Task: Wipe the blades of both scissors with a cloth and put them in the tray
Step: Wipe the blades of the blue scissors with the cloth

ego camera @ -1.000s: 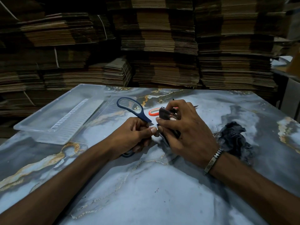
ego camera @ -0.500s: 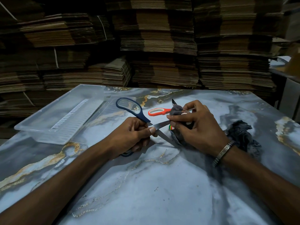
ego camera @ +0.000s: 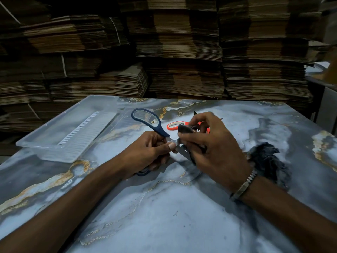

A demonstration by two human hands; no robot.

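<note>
Wiping is in hand: blue scissors (ego camera: 145, 121) are gripped by the left hand (ego camera: 149, 152), cloth (ego camera: 184, 129) pinched on the blade by the right hand (ego camera: 213, 147), another stroke likely needed.

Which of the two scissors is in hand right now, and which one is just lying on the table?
The blue-handled scissors are held by the left hand. The orange-handled scissors lie untouched on the table behind the right hand.

My left hand (ego camera: 149, 152) is curled tight, thumb pressed forward, forearm running in from the lower left. My right hand (ego camera: 215, 150) is bent at the wrist, fingers pinching inward, just beside the left.
</note>
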